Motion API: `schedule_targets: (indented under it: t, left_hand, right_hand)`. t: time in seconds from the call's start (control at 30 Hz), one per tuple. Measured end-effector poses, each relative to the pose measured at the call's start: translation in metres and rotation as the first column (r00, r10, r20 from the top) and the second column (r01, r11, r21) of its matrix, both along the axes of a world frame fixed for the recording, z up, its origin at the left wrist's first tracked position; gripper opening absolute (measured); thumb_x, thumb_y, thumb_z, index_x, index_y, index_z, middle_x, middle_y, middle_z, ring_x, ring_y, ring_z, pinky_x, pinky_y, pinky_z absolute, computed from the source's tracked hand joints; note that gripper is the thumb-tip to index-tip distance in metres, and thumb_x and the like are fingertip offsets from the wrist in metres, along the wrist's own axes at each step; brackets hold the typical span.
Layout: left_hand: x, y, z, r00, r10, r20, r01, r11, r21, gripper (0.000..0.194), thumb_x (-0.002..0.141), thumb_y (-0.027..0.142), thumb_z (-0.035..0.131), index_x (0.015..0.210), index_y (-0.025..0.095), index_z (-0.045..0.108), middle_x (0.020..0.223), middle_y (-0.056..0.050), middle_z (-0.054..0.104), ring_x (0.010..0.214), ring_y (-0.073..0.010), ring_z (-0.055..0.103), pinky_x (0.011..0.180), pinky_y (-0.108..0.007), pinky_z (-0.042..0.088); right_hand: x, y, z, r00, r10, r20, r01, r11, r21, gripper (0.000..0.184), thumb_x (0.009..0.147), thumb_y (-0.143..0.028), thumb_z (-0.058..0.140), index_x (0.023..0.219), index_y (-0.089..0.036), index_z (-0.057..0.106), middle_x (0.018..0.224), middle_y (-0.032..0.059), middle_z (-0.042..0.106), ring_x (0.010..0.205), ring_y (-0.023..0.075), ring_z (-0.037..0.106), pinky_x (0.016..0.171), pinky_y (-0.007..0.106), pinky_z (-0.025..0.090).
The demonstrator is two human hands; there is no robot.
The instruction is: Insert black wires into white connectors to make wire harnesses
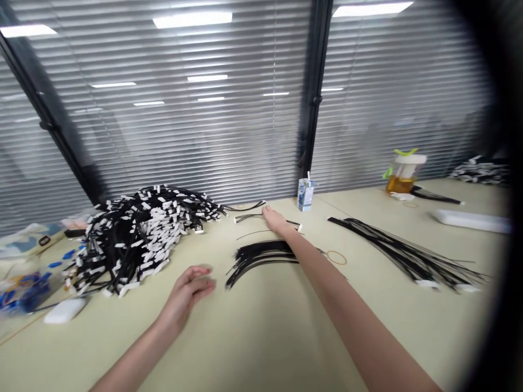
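My right hand (pixel 273 219) is stretched far across the table over a short black cable (pixel 249 216) with white connectors at its ends. Its fingertips lie close to the tip of another thin black cable (pixel 245 208); whether they grip anything is hidden. Below my right wrist lies a bundle of loose black wires (pixel 261 251), partly covered by the forearm. My left hand (pixel 188 291) hovers left of that bundle, fingers loosely bent and apart, holding nothing. A large heap of black cables with white connectors (pixel 139 234) rises behind and left of it.
A small drink carton (pixel 305 194) stands by the window blinds. Rightward lie more black cables (pixel 392 247), a rubber band (pixel 336 257), a jug of amber liquid (pixel 402 177) and a white block (pixel 469 220). A white mouse-like object (pixel 65 311) sits at left beside plastic bags (pixel 24 288).
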State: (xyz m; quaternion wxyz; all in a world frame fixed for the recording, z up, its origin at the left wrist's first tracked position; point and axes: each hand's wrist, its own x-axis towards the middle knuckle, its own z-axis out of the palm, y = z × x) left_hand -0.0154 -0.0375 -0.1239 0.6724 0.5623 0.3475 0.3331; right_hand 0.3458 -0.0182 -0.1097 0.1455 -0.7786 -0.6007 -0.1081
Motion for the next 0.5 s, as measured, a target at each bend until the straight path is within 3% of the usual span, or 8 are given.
schedule_targets:
  t: [0.13,0.23,0.37,0.43,0.5]
  left_hand:
    - [-0.001,-0.001,0.000,1.000,-0.013,0.011,0.013,1.000,0.012,0.021,0.082,0.017,0.059,0.102,0.013,0.056,0.117,-0.009,0.056,0.098,-0.0211,0.058,0.087,-0.044,0.047]
    - [-0.002,-0.003,0.006,0.999,-0.049,0.010,0.049,0.999,0.000,0.030,0.088,0.035,0.050,0.109,0.014,0.052,0.121,-0.011,0.055,0.094,-0.0207,0.061,0.086,-0.043,0.048]
    - [-0.010,-0.007,0.019,0.979,-0.194,-0.066,0.190,0.980,-0.057,0.055,0.087,0.061,0.029,0.114,0.017,0.049,0.110,-0.013,0.061,0.076,-0.0204,0.065,0.065,-0.037,0.054]
    - [-0.014,-0.010,0.023,0.952,-0.271,-0.145,0.264,0.962,-0.070,0.051,0.085,0.060,0.038,0.109,0.017,0.052,0.097,-0.011,0.065,0.061,-0.0162,0.063,0.051,-0.030,0.052]
    - [-0.017,-0.015,0.025,0.908,-0.346,-0.237,0.340,0.938,-0.067,0.037,0.082,0.048,0.054,0.098,0.015,0.055,0.080,-0.005,0.066,0.050,-0.0115,0.058,0.043,-0.023,0.046]
  right_hand:
    - [-0.014,-0.012,0.032,0.999,0.046,-0.003,-0.045,0.992,0.114,0.034,0.090,-0.034,0.050,0.118,-0.014,0.049,0.115,0.0093,0.051,0.097,0.0189,0.055,0.080,0.039,0.048]
    - [-0.041,-0.030,0.047,0.989,0.142,0.031,-0.145,0.976,0.162,0.033,0.090,-0.034,0.049,0.116,-0.014,0.049,0.112,0.0087,0.052,0.094,0.0180,0.054,0.079,0.037,0.048]
    - [-0.097,-0.087,0.038,0.939,0.321,0.123,-0.333,0.938,0.093,0.026,0.091,-0.031,0.047,0.110,-0.014,0.051,0.100,0.0058,0.055,0.083,0.0140,0.055,0.073,0.032,0.048]
    - [-0.120,-0.127,0.026,0.895,0.409,0.181,-0.418,0.908,0.017,0.025,0.090,-0.023,0.048,0.113,-0.014,0.049,0.097,0.0045,0.055,0.076,0.0126,0.054,0.068,0.029,0.047]
    - [-0.133,-0.166,0.014,0.852,0.468,0.233,-0.471,0.881,-0.044,0.035,0.083,-0.008,0.047,0.118,-0.013,0.045,0.099,0.0062,0.055,0.075,0.0135,0.054,0.064,0.028,0.046]
